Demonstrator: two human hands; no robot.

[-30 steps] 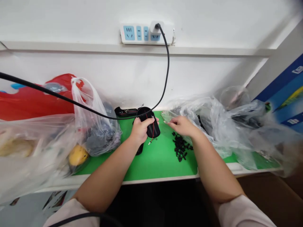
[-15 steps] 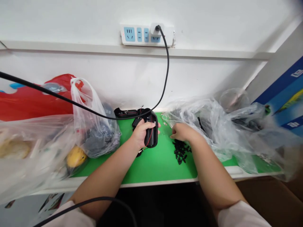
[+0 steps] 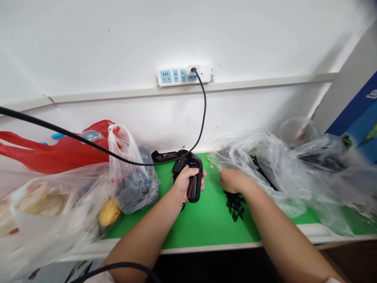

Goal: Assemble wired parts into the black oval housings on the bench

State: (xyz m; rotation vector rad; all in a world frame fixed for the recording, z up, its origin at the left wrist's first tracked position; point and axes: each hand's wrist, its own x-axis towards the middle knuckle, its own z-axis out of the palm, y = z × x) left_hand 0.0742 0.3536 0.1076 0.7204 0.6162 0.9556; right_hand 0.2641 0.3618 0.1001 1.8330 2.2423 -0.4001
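My left hand (image 3: 185,181) is wrapped around a black plastic housing (image 3: 194,190), held tilted above the green table top (image 3: 206,232). A thin red wire runs along the hollow inside of this housing. My right hand (image 3: 234,181) is curled at the upper end of a pile of small black plastic parts (image 3: 235,206). Its fingertips point down and are mostly hidden, so whatever they hold cannot be seen. Behind my left hand lies another black housing (image 3: 164,156) with wires in it.
A clear bag of black parts (image 3: 265,165) spreads over the right side. At left stand a white bag (image 3: 132,181), a red bag (image 3: 67,155) and a clear bag with a yellow thing (image 3: 108,212). A black cable (image 3: 203,106) hangs from the wall socket strip (image 3: 176,76) across the view.
My view has tilted upward, so the table and both hands appear lower. The left hand still grips the housing; the right hand stays curled by the pile, covering its upper end slightly more.
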